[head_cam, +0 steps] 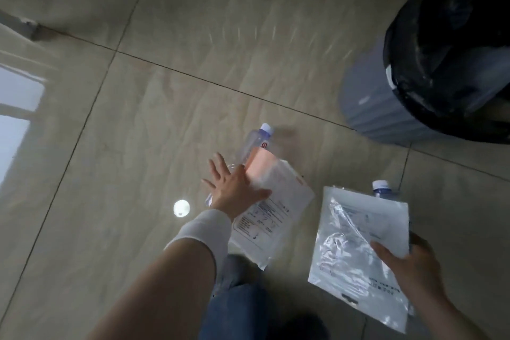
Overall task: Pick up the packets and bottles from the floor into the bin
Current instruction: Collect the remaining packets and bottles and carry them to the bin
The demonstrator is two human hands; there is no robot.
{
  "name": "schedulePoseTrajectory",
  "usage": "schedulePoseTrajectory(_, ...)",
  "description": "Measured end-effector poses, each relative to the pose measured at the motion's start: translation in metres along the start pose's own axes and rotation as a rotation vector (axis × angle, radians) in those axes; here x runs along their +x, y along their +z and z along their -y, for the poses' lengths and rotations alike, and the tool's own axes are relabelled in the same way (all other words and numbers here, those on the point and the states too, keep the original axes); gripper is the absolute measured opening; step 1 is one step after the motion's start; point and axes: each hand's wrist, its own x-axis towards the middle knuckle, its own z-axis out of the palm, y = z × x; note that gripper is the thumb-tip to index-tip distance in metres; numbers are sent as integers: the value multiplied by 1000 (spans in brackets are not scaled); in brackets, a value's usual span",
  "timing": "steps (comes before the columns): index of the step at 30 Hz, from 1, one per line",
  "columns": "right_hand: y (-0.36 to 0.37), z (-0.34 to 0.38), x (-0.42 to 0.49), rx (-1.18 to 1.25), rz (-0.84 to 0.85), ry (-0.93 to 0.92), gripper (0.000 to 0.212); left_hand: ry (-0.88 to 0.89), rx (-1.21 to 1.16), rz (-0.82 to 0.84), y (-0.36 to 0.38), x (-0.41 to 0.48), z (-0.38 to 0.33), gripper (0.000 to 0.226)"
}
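Left hand spread wide over floor packet — right grip around clear packet.

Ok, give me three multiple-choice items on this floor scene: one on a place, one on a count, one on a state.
1. Where is the grey ribbed bin with the black liner?
A. upper right of the view
B. lower left
C. between the two hands

2. How many clear plastic bottles with white caps show near the hands?
A. none
B. two
C. five

3. What is the right hand doing?
A. resting flat on the tiles
B. reaching into the bin
C. holding the clear crinkled plastic packet

Answers:
1. A: the bin sits at the upper right edge, beyond both hands.
2. B: one bottle lies by the left hand, partly under the white printed packet with a pink patch; a second pokes out behind the clear packet.
3. C: its grip pinches the packet's right edge.
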Motion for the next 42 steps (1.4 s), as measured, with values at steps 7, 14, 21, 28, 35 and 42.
schedulePoseTrajectory(7, 27, -34, 35, 129, -7, 22, 25, 47, 203, -164, 34, 34, 7, 105)
schedulePoseTrajectory(14, 44, -61, 35, 148, -10, 75, 33, 74, 253, -257, 41, 36, 10, 102)
schedulePoseTrajectory(21, 46, -68, 25, 190, -10, 132, 35, 70, 248, -212, 38, 30, 2, 95)
schedulePoseTrajectory(28, 38, -67, 17, 239, -28, 176, 33, 34, 166, -172, 33, 17, 7, 93)
schedulePoseTrajectory(35, -4, -44, -27, 238, -36, 245, 32, -59, -85, -135, -6, -59, -11, 92)
schedulePoseTrajectory(42, -136, 30, -121, 210, -160, 265, 44, -64, -182, -147, -80, -205, -102, 96)
